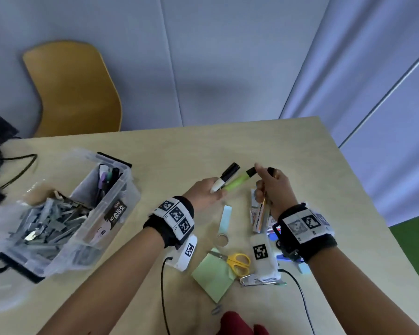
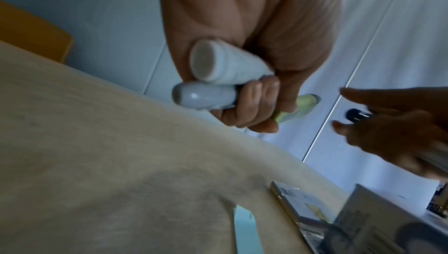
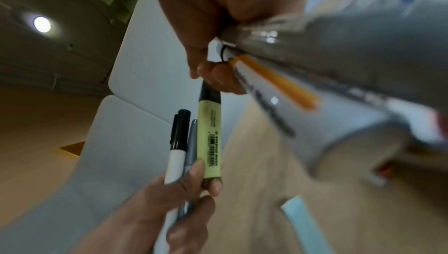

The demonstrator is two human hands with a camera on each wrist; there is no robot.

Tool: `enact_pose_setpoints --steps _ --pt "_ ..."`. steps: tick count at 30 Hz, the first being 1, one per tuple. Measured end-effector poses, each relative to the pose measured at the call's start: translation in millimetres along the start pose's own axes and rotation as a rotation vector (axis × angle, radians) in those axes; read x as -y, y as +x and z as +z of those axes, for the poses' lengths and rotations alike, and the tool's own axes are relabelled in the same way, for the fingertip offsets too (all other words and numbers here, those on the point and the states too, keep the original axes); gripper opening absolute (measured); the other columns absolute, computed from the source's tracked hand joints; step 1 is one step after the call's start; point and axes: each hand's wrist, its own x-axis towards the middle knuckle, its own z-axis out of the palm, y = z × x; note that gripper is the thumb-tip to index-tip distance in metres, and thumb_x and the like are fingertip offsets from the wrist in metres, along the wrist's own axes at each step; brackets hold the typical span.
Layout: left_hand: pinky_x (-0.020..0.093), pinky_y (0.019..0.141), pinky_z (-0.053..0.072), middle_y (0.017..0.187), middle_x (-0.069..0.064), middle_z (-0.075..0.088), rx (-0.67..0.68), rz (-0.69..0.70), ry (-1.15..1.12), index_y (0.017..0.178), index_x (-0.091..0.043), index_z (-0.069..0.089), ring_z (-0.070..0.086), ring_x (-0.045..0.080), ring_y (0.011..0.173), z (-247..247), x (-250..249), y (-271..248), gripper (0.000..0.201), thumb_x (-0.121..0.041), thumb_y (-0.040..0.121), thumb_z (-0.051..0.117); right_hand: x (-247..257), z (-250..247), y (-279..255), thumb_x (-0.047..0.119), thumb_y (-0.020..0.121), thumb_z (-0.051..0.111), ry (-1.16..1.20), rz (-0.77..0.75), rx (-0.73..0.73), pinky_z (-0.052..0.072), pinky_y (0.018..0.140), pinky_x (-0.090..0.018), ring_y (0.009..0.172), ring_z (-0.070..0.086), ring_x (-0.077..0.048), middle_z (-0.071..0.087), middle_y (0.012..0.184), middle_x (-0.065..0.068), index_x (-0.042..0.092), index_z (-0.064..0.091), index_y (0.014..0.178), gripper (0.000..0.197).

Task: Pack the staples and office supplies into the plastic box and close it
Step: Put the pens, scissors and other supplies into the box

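Three pens: the left hand [image 1: 207,189] grips a white marker with a black cap [image 1: 225,178], a thin grey pen [image 3: 190,154] and the butt of a green highlighter [image 1: 237,181], bunched together above the bench [image 1: 228,143].
Highlighter: its black cap end is pinched by the right hand [image 1: 273,187], so both hands have it at once.
Right hand also: its lower fingers are curled round a whiteboard marker with an orange stripe [image 1: 260,215] and what looks like a clear pack; how many things it holds I cannot tell.
Step in hand: a hand-over of the highlighter, most likely right to left, gathering pens for the box.
Plastic box [image 1: 107,213]: open on the left of the bench, well apart from both hands, with staples [image 1: 49,228] heaped inside and pens standing at its far end.
Next move: the right hand must let the cap go, then the left carries the bundle across and drops it beside the pens.
Left to pack: yellow scissors [image 1: 238,262], green sticky notes [image 1: 213,276], tape roll [image 1: 222,239].
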Motion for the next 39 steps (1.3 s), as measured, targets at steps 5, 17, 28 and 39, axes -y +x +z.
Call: enact_pose_setpoints --steps 5,17,28,39 --pt "0.023 0.058 0.035 0.080 -0.001 0.053 -0.110 -0.012 -0.041 0.101 -0.017 0.051 0.049 0.017 0.068 -32 19 -49 0.011 -0.026 0.094 0.051 13 63 -15 0.014 0.089 0.060 -0.039 -0.071 0.145 0.028 0.036 -0.017 0.031 0.035 -0.010 0.040 0.057 -0.004 0.009 0.050 0.072 0.020" --pt "0.041 0.093 0.046 0.122 0.009 0.059 -0.537 -0.146 -0.316 0.138 -0.014 0.039 0.054 0.031 0.114 -157 76 -126 0.060 -0.051 0.092 0.046 25 210 -60 0.002 0.088 0.055 -0.163 -0.333 0.321 0.037 0.038 -0.022 0.039 0.048 -0.014 0.057 0.065 -0.014 0.007 0.055 0.079 0.011" --pt "0.032 0.089 0.037 0.080 0.004 0.052 -0.481 -0.140 -0.507 0.086 -0.018 0.048 0.049 0.021 0.095 -187 105 -112 0.017 -0.007 0.097 0.043 -28 264 -76 0.012 0.089 0.054 -0.616 -0.505 0.350 0.049 0.066 -0.042 0.073 0.059 -0.036 0.056 0.072 -0.010 0.017 0.038 0.079 0.020" --pt "0.033 0.089 0.042 0.120 0.020 0.059 -0.277 -0.358 0.291 0.120 0.001 0.055 0.055 0.032 0.112 -197 99 -109 0.035 -0.021 0.092 0.056 -40 268 -70 0.011 0.091 0.049 -1.066 -0.570 0.392 0.027 0.061 -0.024 0.073 0.047 -0.028 0.051 0.070 -0.008 0.008 0.043 0.068 0.024"
